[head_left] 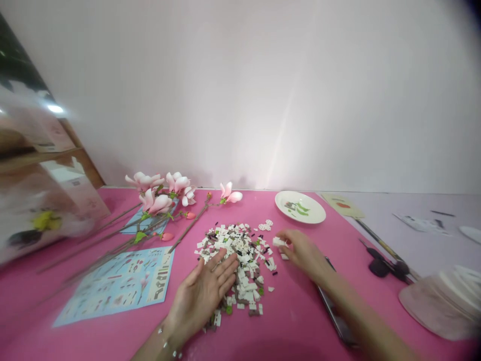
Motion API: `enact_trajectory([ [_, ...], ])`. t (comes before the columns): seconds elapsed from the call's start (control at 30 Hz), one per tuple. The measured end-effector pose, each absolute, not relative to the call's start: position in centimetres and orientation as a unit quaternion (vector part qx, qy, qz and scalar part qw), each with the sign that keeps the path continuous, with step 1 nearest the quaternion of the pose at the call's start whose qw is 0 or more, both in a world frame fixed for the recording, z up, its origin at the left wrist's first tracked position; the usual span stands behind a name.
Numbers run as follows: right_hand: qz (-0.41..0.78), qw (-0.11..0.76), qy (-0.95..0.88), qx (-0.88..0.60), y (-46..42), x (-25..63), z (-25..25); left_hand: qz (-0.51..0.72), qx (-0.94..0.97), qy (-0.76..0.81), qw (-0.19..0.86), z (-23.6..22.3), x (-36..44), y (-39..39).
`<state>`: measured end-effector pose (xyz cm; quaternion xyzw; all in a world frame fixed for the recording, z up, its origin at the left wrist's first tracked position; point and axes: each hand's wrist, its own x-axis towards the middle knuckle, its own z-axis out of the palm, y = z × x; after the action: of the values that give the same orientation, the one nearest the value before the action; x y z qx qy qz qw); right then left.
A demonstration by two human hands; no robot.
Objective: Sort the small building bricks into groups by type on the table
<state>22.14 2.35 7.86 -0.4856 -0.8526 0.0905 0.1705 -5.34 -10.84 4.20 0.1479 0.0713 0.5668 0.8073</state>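
A heap of small building bricks [246,253], mostly white with some grey-brown, black and green ones, lies on the pink tabletop [296,321]. My left hand [205,288] rests palm up over the heap's near left side, its fingers stretched out and nothing in it. To the right of the heap, my right hand [298,250] pinches a white brick [278,241] between thumb and fingers. Another white piece shows just under that hand. White lacy flower-shaped pieces [266,225] lie behind the heap.
Pink magnolia stems [150,193] and a light blue printed sheet [124,281] lie at left. A white plate [317,213] with green pieces stands at the back right. A phone-like dark slab [336,321] lies beneath my right forearm; a cloudy jar [439,301] is far right.
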Motion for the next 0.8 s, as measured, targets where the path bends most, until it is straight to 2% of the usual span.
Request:
enact_trajectory([
  [0.27,0.096,0.114,-0.868,-0.473,5.4,23.8,8.0,0.565,0.167,0.064,0.805,3.9,-5.6,-10.7],
  [0.57,0.101,0.114,-0.875,-0.459,6.1,24.1,7.3,0.573,0.168,0.071,0.799,4.1,-5.7,-10.7],
  [0.8,0.102,0.118,-0.851,-0.502,6.2,24.6,7.6,0.573,0.176,0.080,0.797,4.0,-5.7,-10.6],
])
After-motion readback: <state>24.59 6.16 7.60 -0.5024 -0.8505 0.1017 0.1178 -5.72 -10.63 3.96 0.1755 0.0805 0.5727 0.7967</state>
